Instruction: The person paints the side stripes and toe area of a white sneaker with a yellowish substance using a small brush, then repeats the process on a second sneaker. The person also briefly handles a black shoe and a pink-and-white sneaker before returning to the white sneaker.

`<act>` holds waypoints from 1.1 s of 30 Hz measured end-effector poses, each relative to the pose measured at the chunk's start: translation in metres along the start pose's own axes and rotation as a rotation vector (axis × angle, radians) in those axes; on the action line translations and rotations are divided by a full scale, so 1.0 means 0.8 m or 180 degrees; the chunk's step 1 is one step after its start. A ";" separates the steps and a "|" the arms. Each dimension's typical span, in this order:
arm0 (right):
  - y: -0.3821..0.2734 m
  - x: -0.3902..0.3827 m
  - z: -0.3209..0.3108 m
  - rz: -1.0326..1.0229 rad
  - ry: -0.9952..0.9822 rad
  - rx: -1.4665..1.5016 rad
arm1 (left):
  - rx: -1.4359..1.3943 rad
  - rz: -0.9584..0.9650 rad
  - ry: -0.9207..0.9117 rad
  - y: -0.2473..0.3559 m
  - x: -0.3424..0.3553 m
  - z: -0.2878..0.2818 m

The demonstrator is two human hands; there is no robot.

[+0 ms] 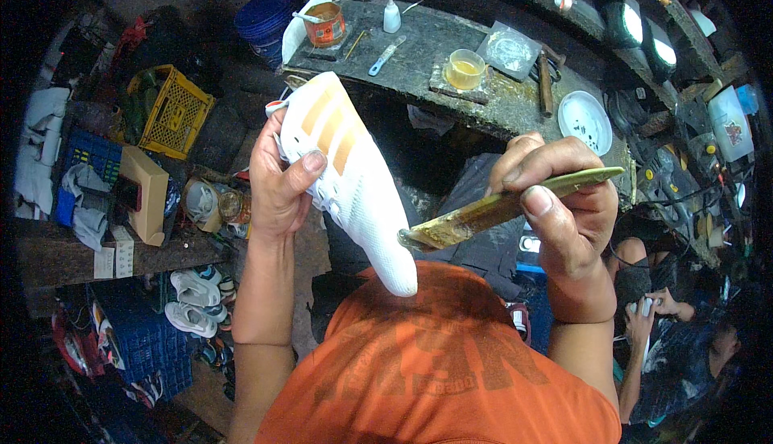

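1. Head view, what is held: the left hand (278, 178) is clenched around the heel end of a white fabric sports shoe with orange stripes (346, 178), held up in the air above the lap, toe pointing down toward the orange shirt (435, 363). The right hand (564, 202) pinches a flat, glue-stained brush with a greenish handle (503, 206) between thumb and fingers; its smeared tip touches the shoe's side near the toe.

2. Head view, risks at the shoe: the loaded tip could smear onto clean white fabric if the shoe twists in the one-handed grasp. A drip would likely land on the shirt directly beneath.

3. Head view, surroundings: the small clear cup of yellow liquid (465, 68) and the open orange tin (324, 24) stand on the dark stained workbench (451, 41); an elbow swinging back to reload might tip the cup. A seated person (660, 307) sits close at the right, within reach of a stray brush swing.
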State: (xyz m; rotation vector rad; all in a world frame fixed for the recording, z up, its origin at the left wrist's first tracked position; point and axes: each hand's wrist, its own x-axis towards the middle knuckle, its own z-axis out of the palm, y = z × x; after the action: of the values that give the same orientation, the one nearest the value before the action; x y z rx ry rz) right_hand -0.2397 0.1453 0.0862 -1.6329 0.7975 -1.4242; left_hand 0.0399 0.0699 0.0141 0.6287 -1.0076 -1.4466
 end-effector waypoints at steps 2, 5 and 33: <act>0.000 0.001 0.000 -0.0133 -0.0024 -0.0121 | -0.0022 0.0006 0.0005 0.000 0.000 0.000; -0.002 0.001 0.000 -0.0219 -0.0021 -0.0098 | -0.0059 0.0010 -0.0027 -0.001 0.001 -0.001; 0.004 -0.006 -0.002 -0.0915 -0.0249 -0.0944 | -0.0195 -0.0103 0.0375 -0.011 0.010 -0.008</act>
State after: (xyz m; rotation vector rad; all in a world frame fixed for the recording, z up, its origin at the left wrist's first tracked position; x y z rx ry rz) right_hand -0.2423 0.1476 0.0810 -2.0862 0.7804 -1.4780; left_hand 0.0396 0.0604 0.0050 0.6803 -0.8616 -1.4461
